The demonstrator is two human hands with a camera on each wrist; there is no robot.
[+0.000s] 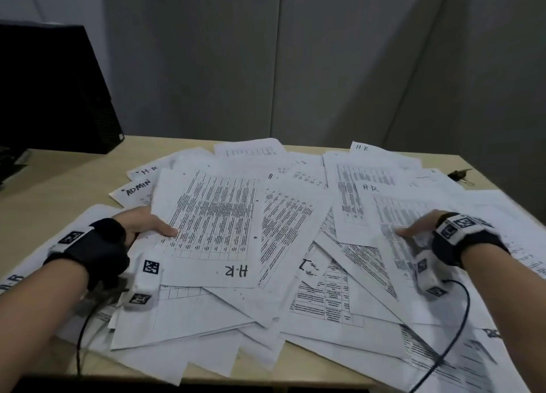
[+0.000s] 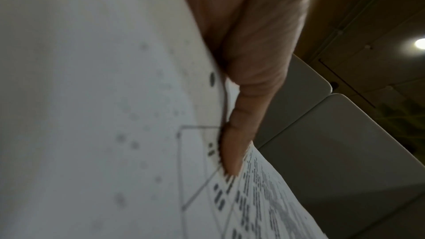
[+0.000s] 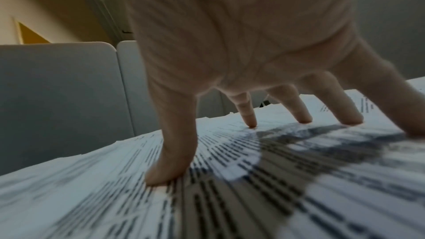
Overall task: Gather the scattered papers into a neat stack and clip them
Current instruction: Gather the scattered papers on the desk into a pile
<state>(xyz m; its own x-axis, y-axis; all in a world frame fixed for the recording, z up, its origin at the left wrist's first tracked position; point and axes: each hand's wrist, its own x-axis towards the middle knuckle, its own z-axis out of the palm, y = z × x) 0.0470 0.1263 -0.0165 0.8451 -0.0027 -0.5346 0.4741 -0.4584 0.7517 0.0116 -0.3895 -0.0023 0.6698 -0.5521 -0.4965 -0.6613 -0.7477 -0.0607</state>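
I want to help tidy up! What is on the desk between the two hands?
Only overlapping printed papers lie between the left hand and the right hand; the head view shows it.

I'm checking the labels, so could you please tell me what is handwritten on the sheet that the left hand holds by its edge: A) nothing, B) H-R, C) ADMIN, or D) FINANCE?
B: the sheet gripped by the left hand bears "H-R", upside down, near its closest edge.

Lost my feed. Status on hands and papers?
Left hand pinching the top sheet. Right hand open, fingertips pressing papers. Papers unstacked, spread across desk. No clip on them yet.
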